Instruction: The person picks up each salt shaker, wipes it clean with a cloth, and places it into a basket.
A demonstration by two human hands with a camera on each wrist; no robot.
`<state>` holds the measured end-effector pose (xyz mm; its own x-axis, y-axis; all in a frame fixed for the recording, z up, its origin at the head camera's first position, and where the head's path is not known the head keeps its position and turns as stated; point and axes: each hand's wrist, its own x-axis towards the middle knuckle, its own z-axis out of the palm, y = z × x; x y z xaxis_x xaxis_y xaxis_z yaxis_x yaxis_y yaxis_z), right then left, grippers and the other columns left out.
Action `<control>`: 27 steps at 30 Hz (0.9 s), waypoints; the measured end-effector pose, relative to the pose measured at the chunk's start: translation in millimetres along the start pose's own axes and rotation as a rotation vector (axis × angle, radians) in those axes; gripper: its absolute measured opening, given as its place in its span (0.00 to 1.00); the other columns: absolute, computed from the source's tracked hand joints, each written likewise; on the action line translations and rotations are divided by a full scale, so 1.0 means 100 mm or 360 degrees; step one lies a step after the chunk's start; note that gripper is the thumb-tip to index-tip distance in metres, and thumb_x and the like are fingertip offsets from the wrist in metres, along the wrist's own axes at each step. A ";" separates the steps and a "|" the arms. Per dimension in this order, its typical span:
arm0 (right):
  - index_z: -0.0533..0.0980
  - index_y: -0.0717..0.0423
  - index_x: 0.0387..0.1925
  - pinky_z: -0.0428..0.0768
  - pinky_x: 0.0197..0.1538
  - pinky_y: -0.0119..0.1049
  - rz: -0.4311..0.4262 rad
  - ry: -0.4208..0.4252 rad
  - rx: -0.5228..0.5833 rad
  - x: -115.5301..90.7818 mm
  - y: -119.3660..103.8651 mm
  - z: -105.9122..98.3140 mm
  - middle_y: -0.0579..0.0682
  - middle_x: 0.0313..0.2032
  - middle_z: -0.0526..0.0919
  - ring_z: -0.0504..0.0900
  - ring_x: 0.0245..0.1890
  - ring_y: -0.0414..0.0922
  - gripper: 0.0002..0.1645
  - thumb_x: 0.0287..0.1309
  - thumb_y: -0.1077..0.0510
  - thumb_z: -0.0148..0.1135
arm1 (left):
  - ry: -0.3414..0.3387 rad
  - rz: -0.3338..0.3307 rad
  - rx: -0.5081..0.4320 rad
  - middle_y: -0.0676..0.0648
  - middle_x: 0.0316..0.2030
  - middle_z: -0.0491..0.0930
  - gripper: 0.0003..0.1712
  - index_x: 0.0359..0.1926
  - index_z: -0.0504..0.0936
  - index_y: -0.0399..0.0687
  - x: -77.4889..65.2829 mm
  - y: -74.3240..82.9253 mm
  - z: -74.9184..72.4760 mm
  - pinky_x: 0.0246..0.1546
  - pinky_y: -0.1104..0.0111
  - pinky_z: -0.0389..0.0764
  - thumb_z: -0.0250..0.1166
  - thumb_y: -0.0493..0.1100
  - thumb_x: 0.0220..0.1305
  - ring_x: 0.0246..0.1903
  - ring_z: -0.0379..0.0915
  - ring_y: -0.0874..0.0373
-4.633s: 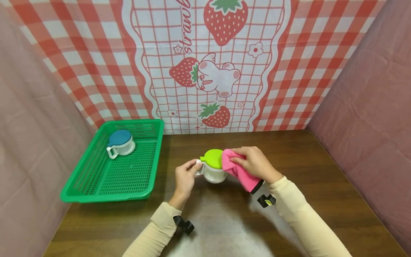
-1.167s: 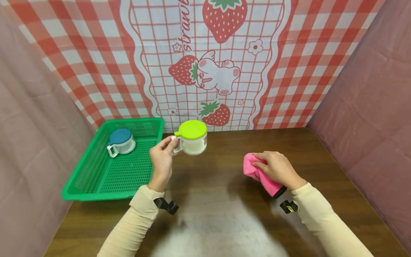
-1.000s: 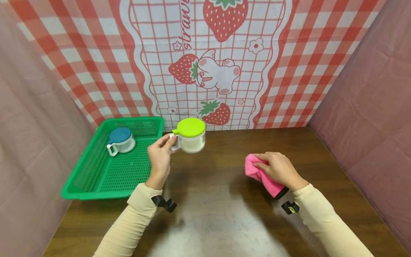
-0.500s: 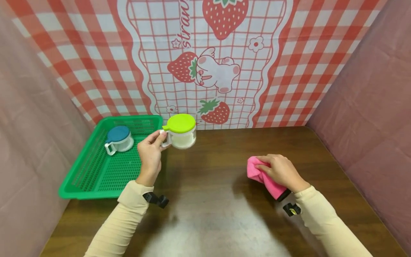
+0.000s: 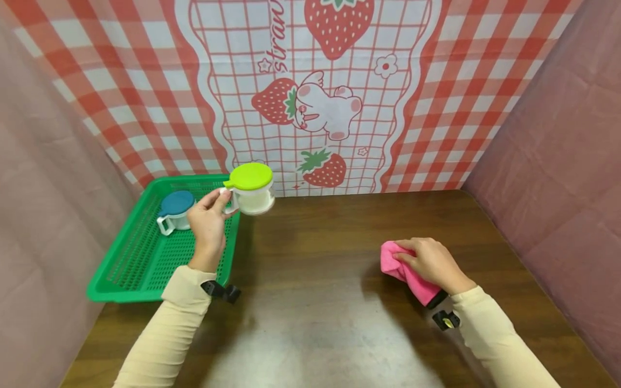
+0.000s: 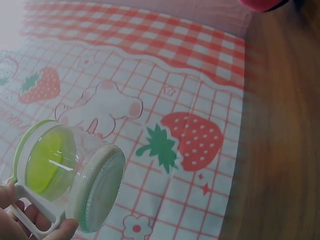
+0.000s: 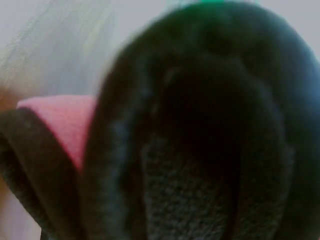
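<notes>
In the head view my left hand [image 5: 208, 223] grips the white handle of a clear seasoning jar [image 5: 253, 196] with a lime-green lid, held up at the basket's right rim. The left wrist view shows the jar [image 6: 95, 185] tilted, its round base facing the camera and fingers curled round the handle. Over the table's right side, my right hand [image 5: 432, 261] pinches a bunched pink cloth [image 5: 409, 272] with a dark edge. That dark edge [image 7: 115, 165] fills most of the right wrist view and hides the hand there.
A green slotted basket [image 5: 160, 293] stands at the left of the wooden table [image 5: 315, 302]. Inside it, at the back, sits a similar jar [image 5: 177, 203] with a blue lid, partly covered by my left hand. A checked strawberry-print cloth [image 5: 325, 108] hangs behind.
From beside the cloth at mid-table, the green-lidded jar has been lifted and carried left toward the basket. My right hand has drawn away to the right, still holding the cloth.
</notes>
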<state>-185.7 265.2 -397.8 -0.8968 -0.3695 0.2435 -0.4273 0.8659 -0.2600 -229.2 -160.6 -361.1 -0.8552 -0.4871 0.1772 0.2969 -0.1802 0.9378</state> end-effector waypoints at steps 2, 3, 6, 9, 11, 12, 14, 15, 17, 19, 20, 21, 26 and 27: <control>0.84 0.58 0.47 0.80 0.35 0.49 0.0010 -0.0002 -0.0003 -0.02 0.01 0.00 0.54 0.33 0.87 0.84 0.31 0.51 0.18 0.54 0.56 0.70 | 0.0018 0.0006 0.0008 0.57 0.31 0.83 0.19 0.50 0.80 0.26 0.04 0.02 -0.02 0.30 0.71 0.86 0.64 0.38 0.64 0.38 0.81 0.63; 0.84 0.58 0.47 0.80 0.35 0.49 0.0014 -0.0003 -0.0010 -0.02 0.02 0.00 0.54 0.32 0.87 0.84 0.31 0.51 0.18 0.54 0.56 0.70 | 0.0030 0.0001 0.0009 0.57 0.32 0.83 0.19 0.50 0.80 0.26 0.06 0.04 -0.03 0.30 0.71 0.86 0.64 0.38 0.64 0.38 0.81 0.63; 0.84 0.58 0.47 0.80 0.36 0.50 0.0024 -0.0002 -0.0031 -0.05 0.03 0.00 0.54 0.32 0.87 0.84 0.32 0.52 0.18 0.54 0.56 0.70 | 0.0062 -0.0013 0.0011 0.55 0.32 0.83 0.19 0.51 0.81 0.27 0.11 0.06 -0.06 0.30 0.71 0.86 0.64 0.38 0.64 0.38 0.81 0.62; 0.84 0.58 0.47 0.80 0.37 0.52 0.0029 -0.0020 -0.0037 -0.06 0.03 0.00 0.55 0.34 0.88 0.85 0.34 0.53 0.18 0.55 0.55 0.70 | 0.0086 -0.0026 0.0006 0.56 0.32 0.84 0.19 0.51 0.81 0.28 0.15 0.08 -0.10 0.30 0.72 0.86 0.65 0.38 0.64 0.38 0.81 0.62; 0.84 0.58 0.47 0.80 0.37 0.52 0.0042 -0.0042 -0.0039 -0.06 0.03 -0.01 0.56 0.35 0.88 0.85 0.35 0.54 0.18 0.55 0.54 0.70 | 0.0098 -0.0024 0.0003 0.56 0.31 0.84 0.19 0.51 0.81 0.28 0.18 0.09 -0.12 0.30 0.72 0.86 0.65 0.39 0.63 0.38 0.81 0.62; 0.84 0.58 0.47 0.80 0.37 0.53 0.0047 -0.0052 -0.0044 -0.07 0.03 0.00 0.56 0.35 0.88 0.85 0.35 0.54 0.18 0.55 0.54 0.70 | 0.0107 -0.0030 0.0000 0.57 0.30 0.84 0.20 0.51 0.81 0.28 0.20 0.10 -0.13 0.30 0.72 0.86 0.65 0.39 0.63 0.38 0.81 0.62; 0.84 0.57 0.46 0.80 0.37 0.53 0.0058 -0.0065 -0.0050 -0.08 0.03 0.00 0.56 0.36 0.88 0.85 0.35 0.54 0.18 0.55 0.54 0.69 | 0.0129 -0.0039 -0.0006 0.57 0.30 0.83 0.20 0.52 0.80 0.28 0.23 0.10 -0.14 0.30 0.72 0.85 0.66 0.38 0.63 0.37 0.81 0.62; 0.84 0.57 0.46 0.80 0.38 0.53 0.0063 -0.0071 -0.0054 -0.08 0.04 0.00 0.56 0.36 0.88 0.85 0.35 0.54 0.18 0.55 0.54 0.69 | 0.0139 -0.0037 -0.0004 0.57 0.29 0.83 0.19 0.51 0.80 0.28 0.24 0.10 -0.15 0.29 0.72 0.85 0.66 0.38 0.63 0.37 0.81 0.63; 0.84 0.57 0.46 0.80 0.38 0.53 0.0064 -0.0079 -0.0062 -0.09 0.04 0.00 0.56 0.36 0.88 0.85 0.35 0.53 0.18 0.55 0.54 0.69 | 0.0169 -0.0042 -0.0017 0.57 0.29 0.83 0.18 0.51 0.81 0.27 0.28 0.10 -0.17 0.28 0.72 0.85 0.66 0.36 0.63 0.36 0.81 0.63; 0.84 0.57 0.46 0.80 0.39 0.53 0.0063 -0.0088 -0.0067 -0.09 0.03 -0.01 0.56 0.37 0.88 0.85 0.36 0.53 0.18 0.55 0.54 0.69 | 0.0199 -0.0050 -0.0053 0.56 0.28 0.83 0.17 0.50 0.81 0.27 0.31 0.10 -0.19 0.27 0.72 0.85 0.66 0.35 0.62 0.35 0.81 0.63; 0.84 0.57 0.46 0.80 0.39 0.53 0.0062 -0.0093 -0.0071 -0.09 0.03 -0.01 0.56 0.37 0.88 0.85 0.36 0.53 0.18 0.55 0.54 0.69 | 0.0211 -0.0051 -0.0073 0.56 0.28 0.83 0.16 0.49 0.81 0.27 0.33 0.10 -0.20 0.26 0.72 0.85 0.66 0.34 0.62 0.34 0.81 0.62; 0.84 0.57 0.46 0.81 0.39 0.53 0.0061 -0.0098 -0.0075 -0.10 0.03 -0.01 0.57 0.37 0.88 0.85 0.36 0.53 0.18 0.55 0.54 0.69 | 0.0221 -0.0049 -0.0069 0.55 0.27 0.83 0.16 0.48 0.82 0.28 0.34 0.10 -0.22 0.26 0.72 0.85 0.66 0.34 0.62 0.34 0.81 0.62; 0.84 0.58 0.46 0.80 0.38 0.53 0.0071 -0.0119 -0.0106 -0.11 0.03 -0.01 0.57 0.37 0.88 0.85 0.36 0.54 0.17 0.55 0.56 0.70 | 0.0292 -0.0070 -0.0102 0.54 0.26 0.82 0.12 0.45 0.84 0.31 0.41 0.09 -0.30 0.26 0.72 0.85 0.67 0.34 0.61 0.33 0.80 0.62; 0.84 0.58 0.46 0.80 0.37 0.53 0.0078 -0.0123 -0.0114 -0.11 0.03 -0.01 0.58 0.37 0.88 0.85 0.36 0.54 0.17 0.55 0.56 0.70 | 0.0309 -0.0075 -0.0094 0.54 0.26 0.82 0.12 0.45 0.84 0.32 0.43 0.09 -0.32 0.26 0.72 0.85 0.67 0.35 0.61 0.33 0.80 0.62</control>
<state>-176.6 272.6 -400.1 -0.9237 -0.3486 0.1589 -0.3760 0.9045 -0.2014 -249.4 -210.5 -354.5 -0.7724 -0.6315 0.0675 0.2881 -0.2537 0.9234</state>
